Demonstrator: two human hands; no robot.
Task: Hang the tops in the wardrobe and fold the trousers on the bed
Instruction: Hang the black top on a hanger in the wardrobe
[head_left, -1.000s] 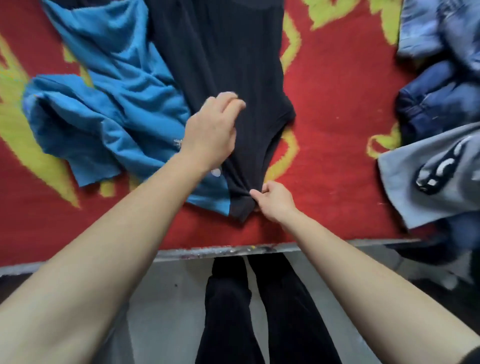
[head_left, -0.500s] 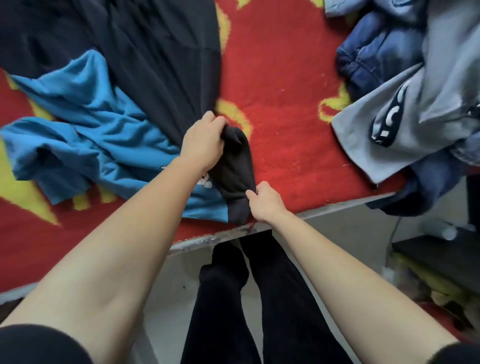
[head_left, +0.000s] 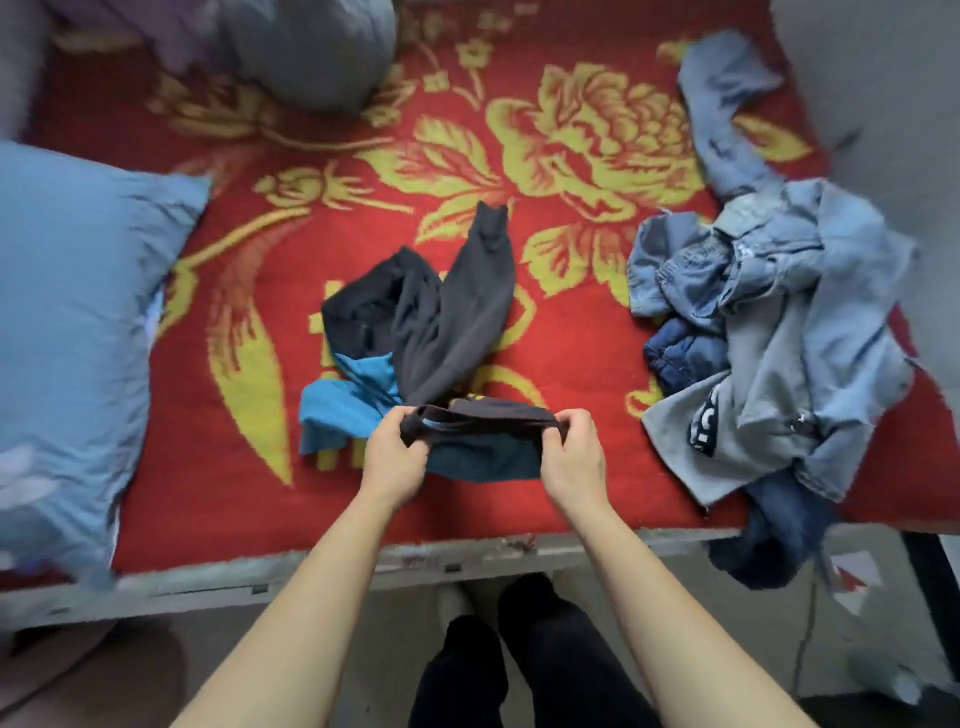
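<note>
A black garment (head_left: 452, 322) is lifted off the red flowered bed cover (head_left: 571, 249), its hem stretched between my hands. My left hand (head_left: 392, 457) grips the hem's left end and my right hand (head_left: 571, 457) grips its right end, just above the bed's near edge. The rest of the black cloth trails away from me, a sleeve or leg pointing to the bed's middle. A bright blue garment (head_left: 343, 410) lies under it, showing at the left and below the hem.
A heap of denim and a grey printed top (head_left: 769, 353) covers the bed's right side and hangs over the edge. A light blue pillow (head_left: 67, 332) lies at the left, a grey bundle (head_left: 311, 47) at the far side.
The view has pulled back and up. My hands gathered the black garment from flat on the bed and now hold its end stretched between them, raised off the cover.
</note>
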